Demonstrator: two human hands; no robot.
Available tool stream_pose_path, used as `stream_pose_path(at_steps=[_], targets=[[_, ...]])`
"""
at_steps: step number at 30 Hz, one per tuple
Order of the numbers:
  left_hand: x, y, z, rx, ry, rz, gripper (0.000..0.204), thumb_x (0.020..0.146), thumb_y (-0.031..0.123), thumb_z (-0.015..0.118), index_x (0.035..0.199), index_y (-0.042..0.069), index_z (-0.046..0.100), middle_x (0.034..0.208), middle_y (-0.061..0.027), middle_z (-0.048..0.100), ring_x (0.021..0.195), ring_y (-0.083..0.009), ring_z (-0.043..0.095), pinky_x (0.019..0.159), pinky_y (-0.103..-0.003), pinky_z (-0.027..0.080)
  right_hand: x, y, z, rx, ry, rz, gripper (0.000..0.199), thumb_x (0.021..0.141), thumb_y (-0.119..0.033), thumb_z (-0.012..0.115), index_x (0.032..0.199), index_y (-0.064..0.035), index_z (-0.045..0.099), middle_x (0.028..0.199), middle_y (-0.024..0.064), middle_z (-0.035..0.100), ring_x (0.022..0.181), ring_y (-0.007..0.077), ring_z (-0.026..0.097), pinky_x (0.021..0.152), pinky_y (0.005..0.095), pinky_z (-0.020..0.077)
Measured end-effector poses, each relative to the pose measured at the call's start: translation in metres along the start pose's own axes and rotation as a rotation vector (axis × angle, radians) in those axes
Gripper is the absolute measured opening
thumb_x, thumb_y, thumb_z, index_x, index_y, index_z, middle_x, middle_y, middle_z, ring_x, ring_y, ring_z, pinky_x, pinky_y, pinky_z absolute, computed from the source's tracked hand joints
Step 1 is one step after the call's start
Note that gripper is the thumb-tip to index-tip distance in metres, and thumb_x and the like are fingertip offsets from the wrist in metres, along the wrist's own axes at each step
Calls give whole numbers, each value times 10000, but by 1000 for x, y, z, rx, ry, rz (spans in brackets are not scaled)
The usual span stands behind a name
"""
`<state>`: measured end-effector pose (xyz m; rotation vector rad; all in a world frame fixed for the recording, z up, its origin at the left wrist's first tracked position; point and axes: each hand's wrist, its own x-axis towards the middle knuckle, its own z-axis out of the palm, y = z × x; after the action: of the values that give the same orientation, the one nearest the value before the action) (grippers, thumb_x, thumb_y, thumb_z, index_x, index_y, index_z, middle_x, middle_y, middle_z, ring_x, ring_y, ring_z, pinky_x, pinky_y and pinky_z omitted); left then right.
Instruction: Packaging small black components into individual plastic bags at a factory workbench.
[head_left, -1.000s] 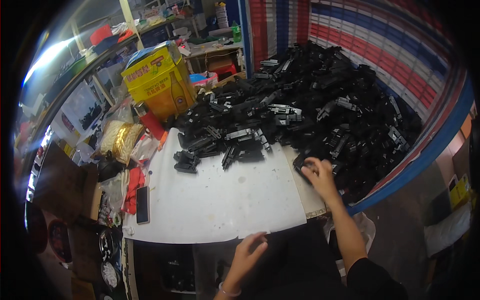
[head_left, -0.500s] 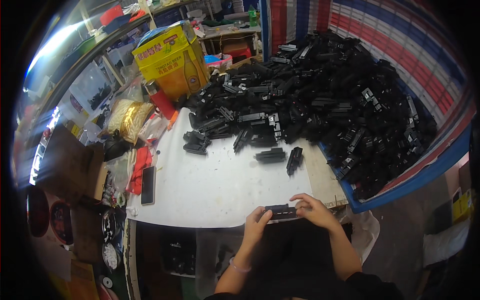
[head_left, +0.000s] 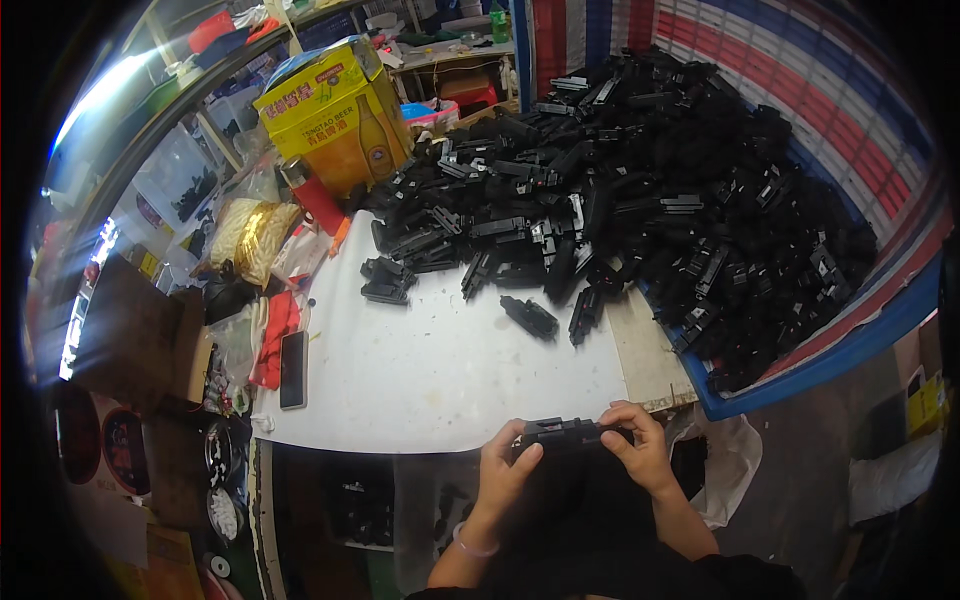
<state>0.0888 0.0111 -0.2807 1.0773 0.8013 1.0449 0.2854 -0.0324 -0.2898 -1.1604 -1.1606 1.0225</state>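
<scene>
Just over the near edge of the white-covered table (head_left: 430,365), a long black blocky part (head_left: 562,433) lies level between my hands. My left hand (head_left: 505,472) grips its left end, thumb in front and fingers behind. Around the right end, the thumb and fingers of my right hand (head_left: 643,452) are closed. The fingers partly hide both ends. Beyond my hands, a loose black part (head_left: 529,317) lies slanted on the white cover, with another black part (head_left: 586,316) beside it. Behind them rises a big heap of similar black parts (head_left: 640,190).
The heap fills a blue-rimmed bin (head_left: 775,392) at right, backed by striped sheeting (head_left: 850,150). A phone (head_left: 294,370), a red bottle (head_left: 318,203) and a yellow carton (head_left: 340,130) line the left side. A white bag (head_left: 737,462) hangs by my right arm.
My right hand's raised index finger has come down, and that hand now closes round the part's right end. On the table, a loose part has turned slantwise; another dark piece lies lower in front of the heap.
</scene>
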Motion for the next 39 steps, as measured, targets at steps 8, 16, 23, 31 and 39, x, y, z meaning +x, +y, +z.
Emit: stream_pose_path(at_steps=[8,16,23,31,39], targets=[[-7,-11,-10,192,-56,-115,257,844,223,646,973,9,586,885,-23,592,886,-110,523,806,-258,417,-10,8,-6,-93,38,-41,156,791,-89,670,900,-18,586,868,48,588,860,135,560,833,272,429],[57,-20,-46,1156,-37,549,363,742,128,694,1085,58,596,944,-115,592,943,-304,543,855,-385,412,-79,-46,-117,-1032,183,-39,169,682,-146,721,749,-25,623,790,126,601,781,256,591,687,325,470],[174,-45,-45,1800,-141,972,508,680,109,654,1174,152,547,1178,-23,516,1221,-272,410,1027,-503,280,-104,-10,-112,-1224,-110,486,416,738,-297,728,1067,-60,635,866,192,638,827,334,610,738,411,472],[171,-44,-53,1662,-198,882,509,640,86,700,1130,141,574,1124,-27,567,1183,-276,441,1029,-523,246,-48,118,-65,-891,128,77,367,823,-273,687,1049,-17,553,767,83,551,721,186,544,679,294,449],[116,-7,-56,1350,-33,705,483,644,133,759,1095,92,590,1091,-62,583,1136,-293,468,988,-451,307,-62,162,-57,238,748,154,164,950,-170,492,907,-28,563,714,7,500,667,84,469,626,225,366]])
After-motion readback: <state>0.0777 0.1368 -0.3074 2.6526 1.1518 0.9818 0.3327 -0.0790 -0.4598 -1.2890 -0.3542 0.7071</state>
